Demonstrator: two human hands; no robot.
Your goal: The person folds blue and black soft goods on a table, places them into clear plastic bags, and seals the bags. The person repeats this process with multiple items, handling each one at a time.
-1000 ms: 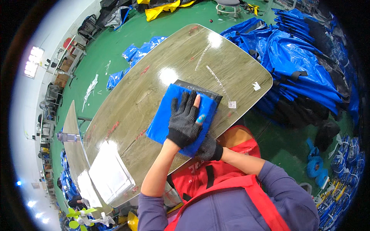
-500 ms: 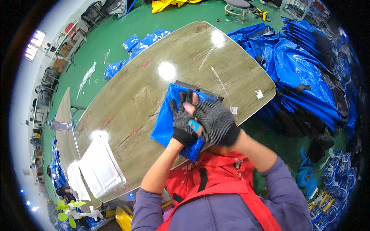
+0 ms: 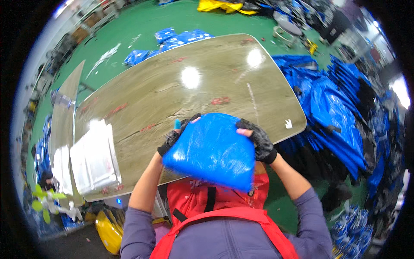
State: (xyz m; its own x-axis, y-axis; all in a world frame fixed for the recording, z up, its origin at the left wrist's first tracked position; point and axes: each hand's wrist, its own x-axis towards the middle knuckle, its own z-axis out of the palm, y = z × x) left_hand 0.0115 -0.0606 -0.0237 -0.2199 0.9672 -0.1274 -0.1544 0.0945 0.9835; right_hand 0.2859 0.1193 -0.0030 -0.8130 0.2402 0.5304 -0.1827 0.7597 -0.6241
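One glossy blue folded plastic bundle [image 3: 211, 151] is held by its edges between black-gloved left hand [image 3: 172, 137] and right hand [image 3: 262, 143] over the wood-grain desk's [image 3: 151, 103] near edge; folding seemingly done, setting-down not yet, shiny pale plastic sheets [image 3: 92, 157] untouched.

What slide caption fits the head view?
Gloved left hand and right hand hold a glossy blue sheet at a table.

2 hands [image 3: 174, 137] [image 3: 260, 140], 1 blue bundle [image 3: 211, 151], 1 apron [image 3: 187, 196]. 2 tabletops [image 3: 151, 101] [image 3: 62, 127], 2 plastic stacks [image 3: 95, 159] [image 3: 62, 170], 1 bottle [image 3: 62, 100], 1 fan [image 3: 47, 199], 1 stool [image 3: 290, 28]. Floor packets [image 3: 185, 39] overlap, can't get a firm number.
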